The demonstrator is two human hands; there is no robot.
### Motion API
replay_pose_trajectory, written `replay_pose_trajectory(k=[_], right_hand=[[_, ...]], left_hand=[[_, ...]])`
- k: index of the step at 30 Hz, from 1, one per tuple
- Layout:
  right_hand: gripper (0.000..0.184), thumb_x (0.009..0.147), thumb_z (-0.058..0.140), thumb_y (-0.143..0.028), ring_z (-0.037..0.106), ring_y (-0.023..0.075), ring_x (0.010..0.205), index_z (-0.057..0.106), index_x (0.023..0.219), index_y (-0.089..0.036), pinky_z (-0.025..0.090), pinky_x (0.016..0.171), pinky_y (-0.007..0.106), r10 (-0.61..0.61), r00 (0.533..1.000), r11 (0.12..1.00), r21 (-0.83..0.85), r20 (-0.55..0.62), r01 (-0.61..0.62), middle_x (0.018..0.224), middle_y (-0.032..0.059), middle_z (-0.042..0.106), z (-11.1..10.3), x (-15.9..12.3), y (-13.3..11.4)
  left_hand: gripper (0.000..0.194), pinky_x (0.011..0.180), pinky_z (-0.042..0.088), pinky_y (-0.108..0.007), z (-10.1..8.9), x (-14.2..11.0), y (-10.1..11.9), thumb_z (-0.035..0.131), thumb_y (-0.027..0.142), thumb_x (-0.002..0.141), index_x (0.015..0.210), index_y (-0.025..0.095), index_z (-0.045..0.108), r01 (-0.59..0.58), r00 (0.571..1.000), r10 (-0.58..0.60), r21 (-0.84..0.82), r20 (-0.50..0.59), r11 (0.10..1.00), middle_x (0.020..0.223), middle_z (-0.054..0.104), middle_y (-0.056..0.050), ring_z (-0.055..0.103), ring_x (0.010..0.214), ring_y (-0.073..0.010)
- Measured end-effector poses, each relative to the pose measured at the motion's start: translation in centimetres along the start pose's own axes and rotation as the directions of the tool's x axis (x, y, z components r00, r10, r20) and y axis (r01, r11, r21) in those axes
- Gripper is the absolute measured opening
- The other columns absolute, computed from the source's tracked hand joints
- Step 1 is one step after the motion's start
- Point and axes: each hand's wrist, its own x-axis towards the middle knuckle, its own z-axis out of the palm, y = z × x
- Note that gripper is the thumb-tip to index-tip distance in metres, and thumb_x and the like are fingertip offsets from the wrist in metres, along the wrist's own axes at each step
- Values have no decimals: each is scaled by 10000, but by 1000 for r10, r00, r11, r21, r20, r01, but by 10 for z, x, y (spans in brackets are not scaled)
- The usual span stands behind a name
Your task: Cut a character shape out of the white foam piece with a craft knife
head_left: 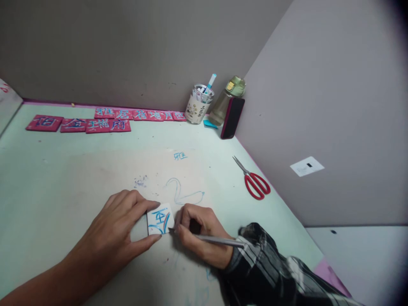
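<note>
A small white square tile (160, 219) with blue strokes and a red mark lies on the pale green table (47, 178). My left hand (119, 225) pinches the tile between thumb and forefinger, holding it flat on the table. My right hand (199, 236), in a plaid sleeve, is closed round a thin grey pen (210, 240). The pen's tip touches the tile's right edge.
Red-handled scissors (255, 180) lie to the right near the wall. At the back stand a jar of pens (200, 102), a green bottle (228, 100) and a dark phone (232, 117). Rows of red lettered tiles (108, 120) line the far edge. Blue scribbles (183, 193) mark the table.
</note>
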Motion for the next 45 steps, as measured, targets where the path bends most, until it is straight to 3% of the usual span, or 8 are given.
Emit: replay_pose_trajectory(k=[19, 26, 30, 33, 37, 41, 43, 45], right_hand=[[197, 824, 575, -189, 514, 151, 679, 432, 699, -240, 408, 663, 305, -93, 986, 993, -60, 136, 102, 716, -21, 549, -13, 5, -9], [207, 823, 589, -169, 463, 133, 645, 431, 702, -229, 376, 651, 283, -174, 977, 977, -105, 127, 187, 690, -37, 510, -12, 5, -7], [198, 822, 579, -165, 465, 132, 654, 428, 709, -227, 372, 658, 280, -185, 974, 974, -105, 134, 200, 694, -36, 511, -12, 5, -5], [203, 809, 582, -163, 465, 132, 654, 424, 700, -227, 371, 659, 279, -178, 976, 976, -102, 124, 191, 689, -37, 510, -11, 5, -2], [190, 796, 583, -168, 473, 131, 643, 434, 692, -225, 371, 650, 282, -163, 981, 980, -99, 106, 174, 680, -37, 521, -10, 6, 1], [198, 803, 580, -183, 485, 135, 648, 430, 682, -224, 373, 645, 290, -138, 984, 984, -97, 116, 150, 683, -27, 537, -11, 7, -1], [203, 796, 582, -181, 485, 135, 645, 427, 673, -224, 372, 637, 290, -118, 987, 987, -100, 112, 129, 681, -25, 541, -11, 7, -2], [200, 787, 583, -178, 484, 134, 637, 429, 669, -224, 370, 628, 290, -106, 989, 989, -95, 102, 116, 676, -24, 543, -11, 7, -3]], left_hand=[[372, 854, 448, -381, -3, 0, -1, 734, 444, 893, 1218, 304, 620, 32, 998, -31, -15, 54, 999, 1025, 623, -12, 565, 984, -255], [507, 954, 407, -381, -6, 5, 3, 756, 410, 900, 1354, 320, 547, -113, 993, 112, 25, 21, 993, 1230, 610, -30, 535, 1131, -263], [247, 932, 371, -378, -5, 9, 19, 647, 303, 984, 1228, 304, 609, -196, 981, 196, -24, 1, 980, 1118, 641, -16, 538, 1051, -238], [134, 916, 348, -385, -3, 12, 29, 531, 200, 1025, 999, 272, 641, -167, 986, 166, -92, -20, 982, 979, 650, -2, 538, 970, -221], [229, 825, 365, -338, -8, 12, 30, 542, 154, 990, 796, 248, 618, -181, 971, 203, -164, 125, 970, 822, 642, 30, 553, 840, -182], [232, 724, 381, -259, -26, 4, 23, 642, 58, 816, 705, 260, 621, -157, 885, 263, -286, 384, 945, 772, 651, 84, 589, 743, -112], [231, 696, 389, -244, -39, -1, 17, 616, 51, 785, 718, 272, 631, -105, 883, 207, -254, 421, 962, 766, 665, 89, 604, 720, -104], [197, 640, 375, -266, -49, -7, 8, 577, 116, 829, 729, 279, 627, -45, 910, 95, -132, 404, 990, 731, 669, 77, 596, 669, -127]])
